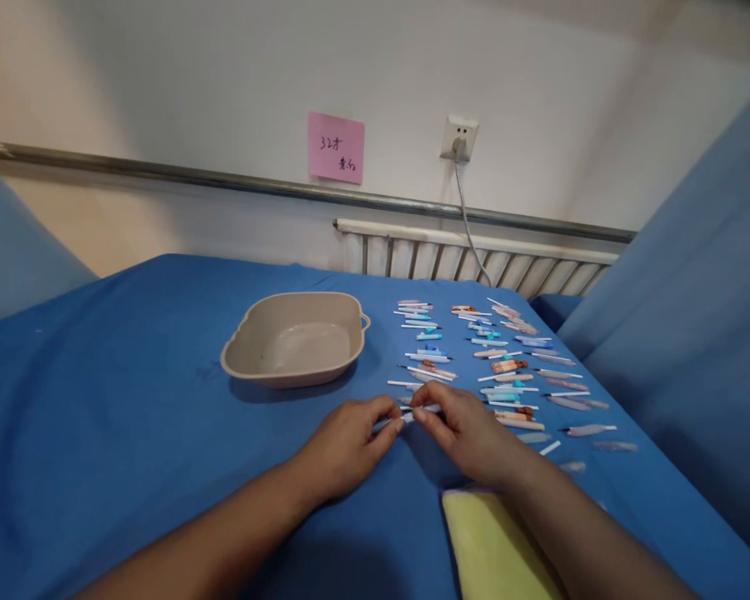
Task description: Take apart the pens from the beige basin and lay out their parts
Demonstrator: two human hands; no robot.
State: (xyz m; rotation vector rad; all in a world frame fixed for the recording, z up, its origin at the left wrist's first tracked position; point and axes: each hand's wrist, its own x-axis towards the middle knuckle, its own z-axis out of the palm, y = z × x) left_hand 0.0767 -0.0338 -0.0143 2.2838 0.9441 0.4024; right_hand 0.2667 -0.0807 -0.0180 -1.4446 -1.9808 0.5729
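Observation:
Over the blue cloth, my left hand (353,442) and my right hand (468,433) meet with fingertips pinched together. Between them is a slim, pale pen-like stick (408,417), one end in each hand. Its ends are covered by the fingers, so I cannot make out its exact kind. Just beyond and to the right of my hands lie rows of small slim pieces: white sticks with dark tips (428,372), turquoise pieces (503,397) and orange-brown pieces (509,366). Some of them are partly hidden behind my right hand.
A beige plastic basin (293,379) stands left of the rows on the blue-covered table (131,417). A folded yellow cloth (493,542) lies under my right forearm. Behind are a radiator (406,254), a metal rail and a plugged-in cable (466,208). Blue curtains (693,275) hang on both sides.

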